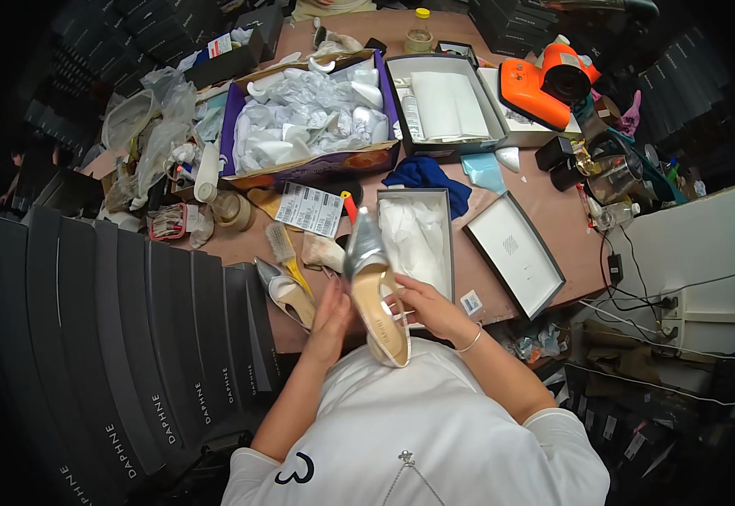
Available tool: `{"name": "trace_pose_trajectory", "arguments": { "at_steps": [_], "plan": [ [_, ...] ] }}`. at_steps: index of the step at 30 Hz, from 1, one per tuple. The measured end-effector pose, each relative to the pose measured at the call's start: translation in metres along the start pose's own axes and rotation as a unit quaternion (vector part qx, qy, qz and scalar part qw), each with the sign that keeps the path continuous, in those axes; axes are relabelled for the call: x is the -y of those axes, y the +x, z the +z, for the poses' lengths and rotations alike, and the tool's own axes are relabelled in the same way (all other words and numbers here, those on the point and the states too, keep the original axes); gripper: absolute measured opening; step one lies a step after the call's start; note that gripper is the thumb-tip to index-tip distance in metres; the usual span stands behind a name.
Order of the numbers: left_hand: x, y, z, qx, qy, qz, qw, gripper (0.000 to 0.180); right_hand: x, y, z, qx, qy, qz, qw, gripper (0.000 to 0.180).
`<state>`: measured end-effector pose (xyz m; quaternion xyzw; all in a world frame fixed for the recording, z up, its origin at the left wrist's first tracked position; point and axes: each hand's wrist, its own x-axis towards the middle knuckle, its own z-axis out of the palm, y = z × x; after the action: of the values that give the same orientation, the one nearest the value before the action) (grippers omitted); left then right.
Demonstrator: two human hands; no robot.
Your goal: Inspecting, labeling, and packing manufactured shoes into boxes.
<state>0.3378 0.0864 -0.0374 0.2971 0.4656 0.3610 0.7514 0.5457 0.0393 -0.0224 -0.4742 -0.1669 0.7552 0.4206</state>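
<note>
A silver pointed slingback shoe (374,310) is held upright in front of my body, its toe pointing away and its beige insole facing up. My right hand (428,309) grips the shoe's right side at the strap, and the fingertips are partly hidden by it. Close to the shoe's left edge, my left hand (330,322) has its fingers stretched out; I cannot tell whether it touches. The matching silver shoe (290,295) lies on the table to the left. Beyond my hands stands a shoebox (449,253) with white tissue paper (414,236) in it.
An upturned box lid (515,253) rests at the right. Behind are a purple carton (231,126) of white shoe stuffing, a grey box (496,126) and an orange heat-gun-like device (536,93). A yellow-handled brush (281,244) and label sheet (310,209) lie left; dark shoeboxes (115,320) stack beside me.
</note>
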Motion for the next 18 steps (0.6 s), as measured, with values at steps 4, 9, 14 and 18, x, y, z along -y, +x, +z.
{"name": "trace_pose_trajectory", "arguments": {
  "at_steps": [4, 9, 14, 18],
  "plan": [
    [0.011, 0.019, -0.009, 0.059, -0.255, -0.150, 0.953, 0.041, -0.004, 0.072, -0.036, -0.235, -0.365, -0.236, 0.869, 0.052],
    [-0.020, 0.007, -0.013, 0.035, -0.187, -0.117, 0.975, 0.041, -0.026, 0.108, -0.083, -0.309, -0.641, -0.198, 0.674, 0.043],
    [-0.034, 0.005, -0.018, -0.020, -0.180, -0.080, 0.980, 0.040, -0.010, 0.027, -0.063, -0.198, -0.488, -0.290, 0.799, 0.035],
    [-0.029, 0.013, -0.020, 0.000, -0.228, -0.093, 0.969, 0.041, 0.076, -0.039, -0.123, -0.410, -0.289, -0.373, 0.781, 0.026]
  ]
}}
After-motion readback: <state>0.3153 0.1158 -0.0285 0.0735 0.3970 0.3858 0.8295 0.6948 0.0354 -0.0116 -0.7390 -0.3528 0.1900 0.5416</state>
